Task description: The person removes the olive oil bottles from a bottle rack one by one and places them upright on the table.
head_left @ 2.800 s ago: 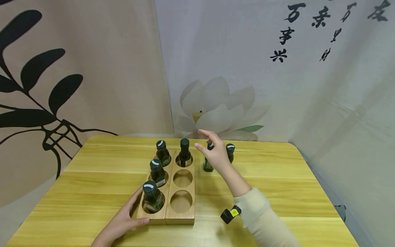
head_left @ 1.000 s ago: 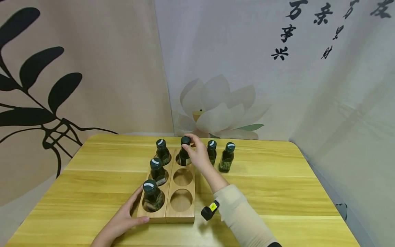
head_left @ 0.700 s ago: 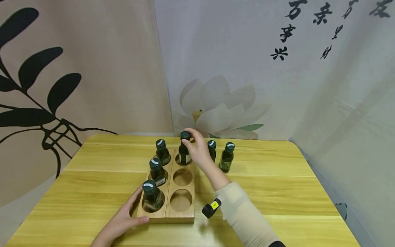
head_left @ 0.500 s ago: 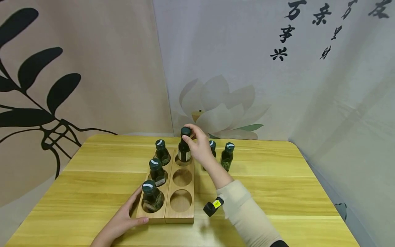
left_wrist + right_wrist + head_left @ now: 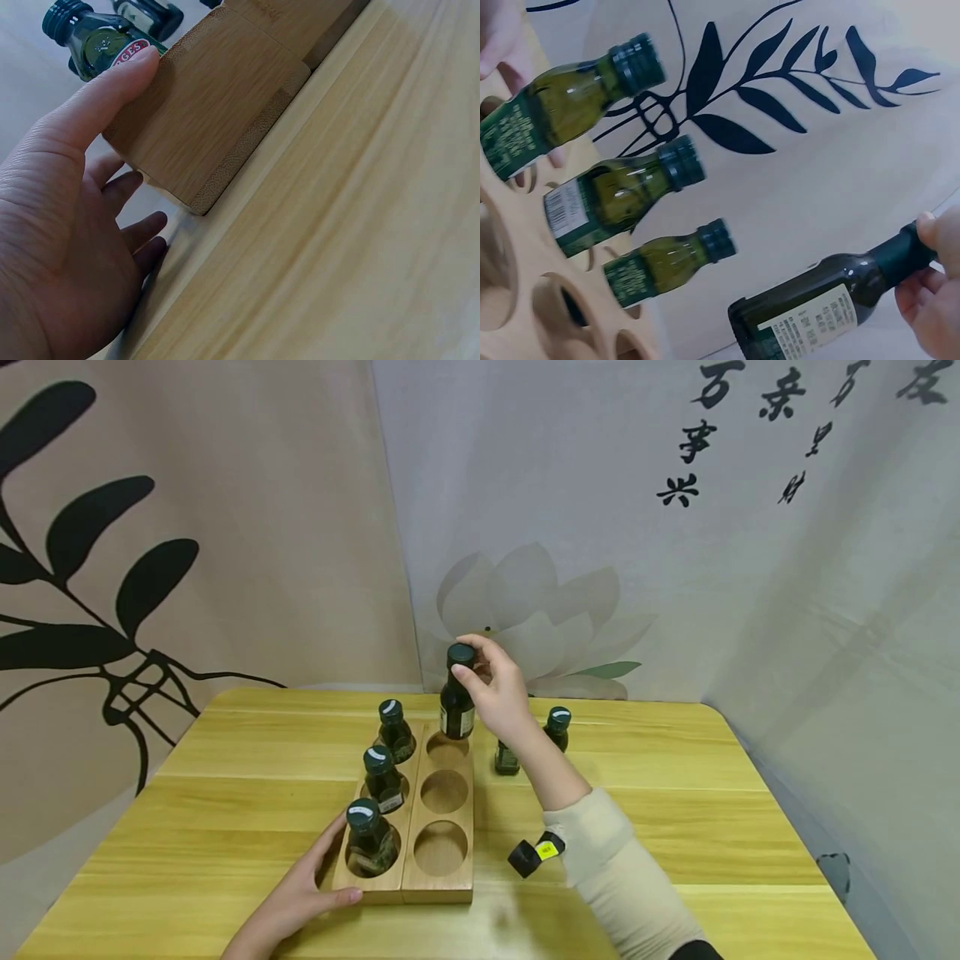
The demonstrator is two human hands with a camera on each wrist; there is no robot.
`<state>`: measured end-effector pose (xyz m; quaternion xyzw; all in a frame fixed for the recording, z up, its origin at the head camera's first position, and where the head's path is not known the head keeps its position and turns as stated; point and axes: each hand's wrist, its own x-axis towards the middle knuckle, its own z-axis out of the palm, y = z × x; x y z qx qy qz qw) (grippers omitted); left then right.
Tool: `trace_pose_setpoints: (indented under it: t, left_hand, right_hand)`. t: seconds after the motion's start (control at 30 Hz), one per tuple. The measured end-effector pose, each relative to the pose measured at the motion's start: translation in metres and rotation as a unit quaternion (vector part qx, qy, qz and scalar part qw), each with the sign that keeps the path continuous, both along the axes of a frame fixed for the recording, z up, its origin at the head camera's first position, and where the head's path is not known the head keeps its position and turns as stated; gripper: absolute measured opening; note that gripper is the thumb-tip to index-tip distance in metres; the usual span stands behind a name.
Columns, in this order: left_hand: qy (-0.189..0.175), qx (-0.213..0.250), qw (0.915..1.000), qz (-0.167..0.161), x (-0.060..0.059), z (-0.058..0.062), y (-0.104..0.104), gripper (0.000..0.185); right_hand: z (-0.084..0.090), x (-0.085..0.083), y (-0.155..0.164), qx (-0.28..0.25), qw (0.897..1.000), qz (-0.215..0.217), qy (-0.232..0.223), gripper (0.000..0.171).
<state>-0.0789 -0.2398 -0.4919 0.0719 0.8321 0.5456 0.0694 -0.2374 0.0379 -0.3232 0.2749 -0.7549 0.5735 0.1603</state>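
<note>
My right hand (image 5: 501, 693) pinches the neck of a dark glass bottle (image 5: 456, 706), black-capped with a pale label. The bottle hangs upright just above the far hole of the right wooden rack (image 5: 463, 827). In the right wrist view, thumb and fingers grip that bottle (image 5: 817, 319) at its neck. My left hand (image 5: 300, 885) holds the near corner of the left wooden rack (image 5: 367, 893), thumb on its front, fingers along its side. Three green-capped oil bottles (image 5: 384, 787) stand in the left rack's holes. The left wrist view shows my thumb against the rack (image 5: 202, 97).
Two more green-capped bottles stand on the table right of the racks: one (image 5: 507, 760) partly behind my right hand, another (image 5: 557, 729) farther right behind the forearm. The wooden table (image 5: 675, 827) ends at a printed cloth backdrop (image 5: 562, 510).
My right hand came from the right, took the dark bottle by its neck and raised it out of the right rack's far hole. My left hand has stayed at the rack's corner.
</note>
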Motion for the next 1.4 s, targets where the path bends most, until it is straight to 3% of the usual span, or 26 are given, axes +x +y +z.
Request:
trace_pose_setpoints:
  t: [0.4,0.73,1.07,1.4]
  left_hand:
    - [0.004,0.010,0.9999,-0.005,-0.001,-0.003,0.000,0.101]
    - [0.008,0.008,0.9999,-0.001,-0.002,-0.003,-0.002,0.101]
    - [0.005,0.008,1.0000,0.001,-0.002,-0.003,-0.003,0.101]
    - [0.010,0.013,0.9999,-0.005,-0.003,-0.002,0.002,0.101]
  right_hand:
    - [0.033,0.010,0.027,-0.021,1.000,0.021,0.010,0.033]
    - [0.051,0.014,0.063,-0.006,1.000,-0.016,0.011,0.034]
    - [0.055,0.013,0.101,-0.012,0.999,-0.045,0.017,0.033]
    - [0.047,0.013,0.145,0.013,0.996,-0.082,0.019,0.033]
